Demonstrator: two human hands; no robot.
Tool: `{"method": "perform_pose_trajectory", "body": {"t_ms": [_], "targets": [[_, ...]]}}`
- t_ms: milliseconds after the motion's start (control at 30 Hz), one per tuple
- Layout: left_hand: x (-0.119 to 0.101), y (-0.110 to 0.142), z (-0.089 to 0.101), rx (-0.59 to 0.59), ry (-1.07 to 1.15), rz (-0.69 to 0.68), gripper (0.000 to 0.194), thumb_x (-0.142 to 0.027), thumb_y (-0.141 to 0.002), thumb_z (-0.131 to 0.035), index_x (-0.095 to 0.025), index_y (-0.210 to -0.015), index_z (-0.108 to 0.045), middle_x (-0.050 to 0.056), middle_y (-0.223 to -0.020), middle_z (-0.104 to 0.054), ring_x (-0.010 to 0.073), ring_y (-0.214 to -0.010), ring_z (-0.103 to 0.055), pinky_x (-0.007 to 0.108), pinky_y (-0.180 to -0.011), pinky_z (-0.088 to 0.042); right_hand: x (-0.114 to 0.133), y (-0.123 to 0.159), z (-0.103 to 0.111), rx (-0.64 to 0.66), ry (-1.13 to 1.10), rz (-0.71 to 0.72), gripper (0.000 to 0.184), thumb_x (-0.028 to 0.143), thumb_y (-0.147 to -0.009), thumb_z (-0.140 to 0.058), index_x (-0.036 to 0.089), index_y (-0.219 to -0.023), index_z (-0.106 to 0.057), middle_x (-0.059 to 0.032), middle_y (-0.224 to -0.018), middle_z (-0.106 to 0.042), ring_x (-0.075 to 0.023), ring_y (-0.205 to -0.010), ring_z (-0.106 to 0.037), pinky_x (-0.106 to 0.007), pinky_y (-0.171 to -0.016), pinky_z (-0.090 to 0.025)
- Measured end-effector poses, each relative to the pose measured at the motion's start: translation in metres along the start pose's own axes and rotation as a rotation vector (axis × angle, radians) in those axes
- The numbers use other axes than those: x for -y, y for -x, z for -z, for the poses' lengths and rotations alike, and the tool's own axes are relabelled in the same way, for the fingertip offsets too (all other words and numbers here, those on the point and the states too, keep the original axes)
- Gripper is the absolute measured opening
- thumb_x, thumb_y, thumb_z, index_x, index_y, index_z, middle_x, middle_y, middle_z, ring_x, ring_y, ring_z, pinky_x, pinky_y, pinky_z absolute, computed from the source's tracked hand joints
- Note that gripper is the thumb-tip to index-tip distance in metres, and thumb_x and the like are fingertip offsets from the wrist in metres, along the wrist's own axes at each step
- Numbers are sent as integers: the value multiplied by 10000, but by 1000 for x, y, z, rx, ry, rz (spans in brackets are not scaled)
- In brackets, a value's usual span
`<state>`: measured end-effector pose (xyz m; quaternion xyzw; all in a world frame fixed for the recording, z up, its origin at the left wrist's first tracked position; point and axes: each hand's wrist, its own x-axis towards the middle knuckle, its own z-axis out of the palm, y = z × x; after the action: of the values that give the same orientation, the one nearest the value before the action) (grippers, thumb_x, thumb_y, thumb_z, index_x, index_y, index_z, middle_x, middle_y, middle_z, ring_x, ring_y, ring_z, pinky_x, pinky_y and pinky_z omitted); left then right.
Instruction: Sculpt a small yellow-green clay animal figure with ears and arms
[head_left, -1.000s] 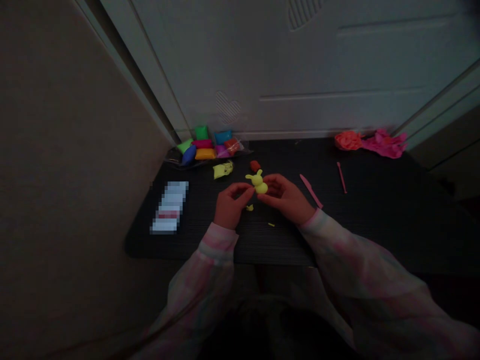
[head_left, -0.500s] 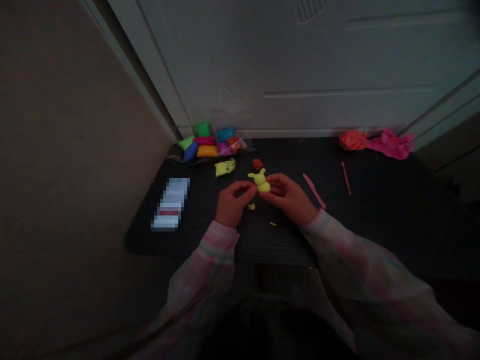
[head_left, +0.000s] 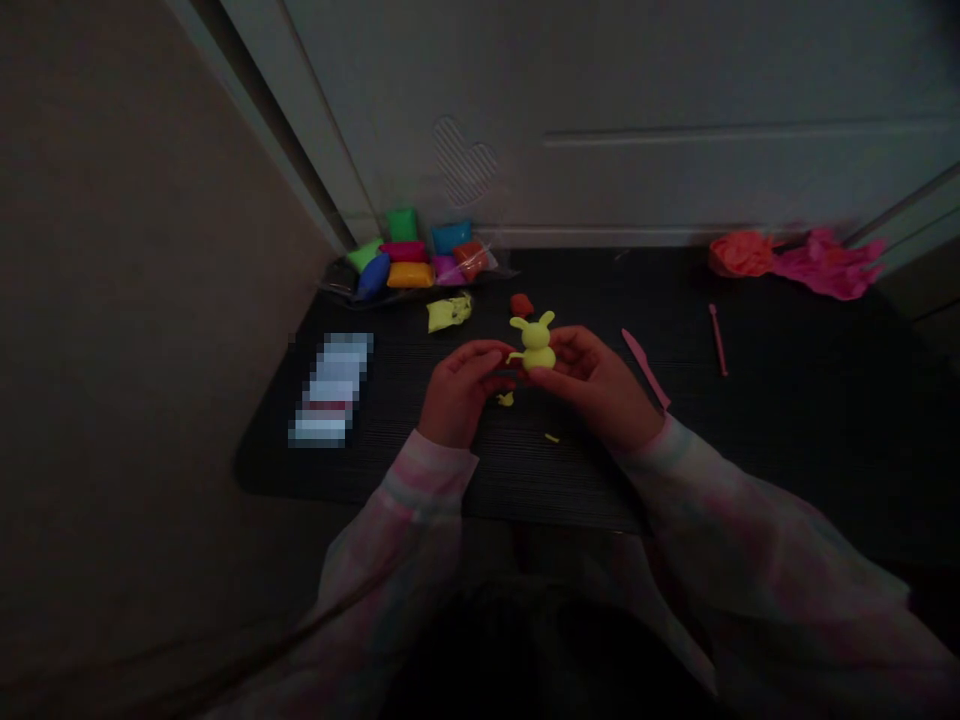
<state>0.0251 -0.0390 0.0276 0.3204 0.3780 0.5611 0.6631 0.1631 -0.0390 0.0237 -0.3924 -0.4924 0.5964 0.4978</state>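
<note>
A yellow clay rabbit figure (head_left: pixel 537 352) with two ears, a round head, a round body and one thin arm stands upright between my hands. My right hand (head_left: pixel 604 385) is closed on it, fingers behind and thumb at the lower front. My left hand (head_left: pixel 457 390) is beside the thin arm, fingers bent and slightly apart; the arm's tip shows free in front of them. Below, a small yellow clay scrap (head_left: pixel 505 399) and a thin yellow clay strip (head_left: pixel 552 438) lie on the dark table (head_left: pixel 390 465). An orange-red clay lump (head_left: pixel 521 305) sits behind the figure.
Colourful clay packets (head_left: pixel 411 275) lie in clear plastic at the back left, near an opened yellow packet (head_left: pixel 448 313). A pixelated phone-like rectangle (head_left: pixel 331 388) is at left. To the right are a pink plastic knife (head_left: pixel 645 368), a thin pink tool (head_left: pixel 718 340) and crumpled pink material (head_left: pixel 829 265).
The rabbit has been turned more upright, and its thin arm now shows. My left fingers have drawn slightly apart from it. The whole view has shifted a little.
</note>
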Motion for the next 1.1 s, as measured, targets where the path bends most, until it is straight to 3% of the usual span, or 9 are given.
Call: {"method": "perform_pose_trajectory", "body": {"t_ms": [333, 633, 1100], "targets": [[5, -1, 4, 35, -67, -66, 128, -151, -588, -642, -166, -714, -630, -18, -678, -659, 70, -608, -588, 194, -605, -470, 0, -2, 2, -9, -97, -37, 296, 182, -596, -686, 198, -818, -491, 30, -794, -606, -77, -675, -594, -232, -666, -489], [9, -2, 8, 62, -150, -152, 241, -187, -605, -656, -214, -844, -647, 8, -789, -687, 115, -714, -619, 242, -660, -494, 2, -2, 1, 8, -188, -52, 258, 171, -619, -672, 192, -814, -504, 23, -795, -625, -88, -689, -611, -249, -684, -503], [7, 1, 4, -104, -402, -294, 214, -238, -588, -670, -205, -800, -671, 19, -779, -693, 119, -652, -622, 256, -635, -508, 2, -2, -1, 22, -207, -78, 271, 170, -607, -681, 186, -816, -510, 23, -785, -623, -81, -663, -612, -216, -640, -500]]}}
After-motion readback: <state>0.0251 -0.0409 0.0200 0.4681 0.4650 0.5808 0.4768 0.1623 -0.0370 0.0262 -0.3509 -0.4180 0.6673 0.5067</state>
